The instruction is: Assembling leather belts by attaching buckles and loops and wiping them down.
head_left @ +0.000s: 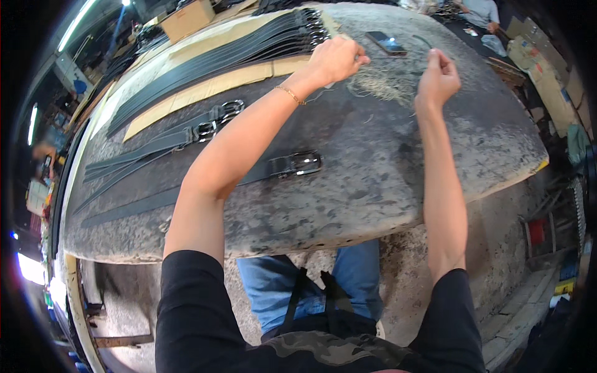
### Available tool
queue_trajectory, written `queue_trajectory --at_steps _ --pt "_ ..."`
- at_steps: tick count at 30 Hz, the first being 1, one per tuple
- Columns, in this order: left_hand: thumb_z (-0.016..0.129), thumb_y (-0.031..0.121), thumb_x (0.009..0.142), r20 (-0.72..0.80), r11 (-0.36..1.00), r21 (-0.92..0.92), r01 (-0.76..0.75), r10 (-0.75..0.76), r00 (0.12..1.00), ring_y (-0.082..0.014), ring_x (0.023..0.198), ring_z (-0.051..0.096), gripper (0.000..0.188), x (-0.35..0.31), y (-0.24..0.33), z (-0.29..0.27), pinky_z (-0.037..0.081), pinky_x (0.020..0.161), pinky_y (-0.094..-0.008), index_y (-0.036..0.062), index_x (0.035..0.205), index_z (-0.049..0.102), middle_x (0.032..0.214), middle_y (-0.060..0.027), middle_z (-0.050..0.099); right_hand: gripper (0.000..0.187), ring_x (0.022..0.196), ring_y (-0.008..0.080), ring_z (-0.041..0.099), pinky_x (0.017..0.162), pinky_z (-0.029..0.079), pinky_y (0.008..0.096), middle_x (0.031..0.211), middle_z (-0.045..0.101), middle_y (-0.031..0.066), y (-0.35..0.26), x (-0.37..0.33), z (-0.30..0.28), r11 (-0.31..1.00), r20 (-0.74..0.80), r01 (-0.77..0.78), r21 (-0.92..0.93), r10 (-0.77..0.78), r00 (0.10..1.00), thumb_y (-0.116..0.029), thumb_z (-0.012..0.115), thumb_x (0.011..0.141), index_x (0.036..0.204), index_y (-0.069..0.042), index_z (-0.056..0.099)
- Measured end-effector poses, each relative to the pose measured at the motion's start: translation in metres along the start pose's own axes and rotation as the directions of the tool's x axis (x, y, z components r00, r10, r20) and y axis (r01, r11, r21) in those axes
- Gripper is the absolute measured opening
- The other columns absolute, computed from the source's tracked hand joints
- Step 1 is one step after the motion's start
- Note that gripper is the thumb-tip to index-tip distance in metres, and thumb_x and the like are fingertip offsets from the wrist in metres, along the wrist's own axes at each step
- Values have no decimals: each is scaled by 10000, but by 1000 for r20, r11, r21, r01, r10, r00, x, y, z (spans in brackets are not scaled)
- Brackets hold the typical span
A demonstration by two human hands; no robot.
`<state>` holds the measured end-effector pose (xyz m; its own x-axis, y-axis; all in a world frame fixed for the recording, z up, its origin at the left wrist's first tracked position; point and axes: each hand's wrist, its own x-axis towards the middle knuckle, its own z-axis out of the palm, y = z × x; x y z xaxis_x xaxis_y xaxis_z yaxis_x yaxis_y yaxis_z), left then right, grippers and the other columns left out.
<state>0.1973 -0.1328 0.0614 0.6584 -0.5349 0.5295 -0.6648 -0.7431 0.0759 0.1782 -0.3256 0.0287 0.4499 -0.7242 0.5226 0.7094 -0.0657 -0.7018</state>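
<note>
My left hand point(339, 61) is closed above the far middle of the table, beside the buckle ends of a row of black belts point(230, 59). Whatever its fingers hold is too small to make out. Farther right, my right hand point(439, 81) pinches a thin dark green strip point(423, 41), which curves up and left from the fingertips. Between and below the hands lies a tangled heap of pale thread ends point(388, 82). A black belt with a shiny buckle point(306, 162) lies nearer me, and a few more belts with buckles point(205, 129) lie to the left.
A phone point(387, 43) rests on the worn dark table point(373, 193) behind the thread heap. Brown cardboard point(230, 78) lies under the belt row, with a carton point(188, 20) at the far left. Another person point(482, 13) is at the far right.
</note>
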Motion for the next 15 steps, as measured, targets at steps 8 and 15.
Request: queue_trajectory --at_steps 8,15 --pt "646 293 852 -138 997 -75 17 -27 990 -350 845 643 316 -9 -18 1 496 788 -423 44 1045 619 863 -179 660 137 811 132 624 747 486 268 890 683 80 -3 10 -2 995 -66 -99 -4 98 993 -83 664 876 952 30 681" --pt "493 31 757 89 976 -207 72 -54 995 -349 1079 528 386 -155 15 -99 415 958 -397 8 1140 455 1100 -183 492 186 870 134 656 782 502 249 945 714 100 -5 8 -4 982 184 -184 -33 186 965 -50 703 845 1014 25 720"
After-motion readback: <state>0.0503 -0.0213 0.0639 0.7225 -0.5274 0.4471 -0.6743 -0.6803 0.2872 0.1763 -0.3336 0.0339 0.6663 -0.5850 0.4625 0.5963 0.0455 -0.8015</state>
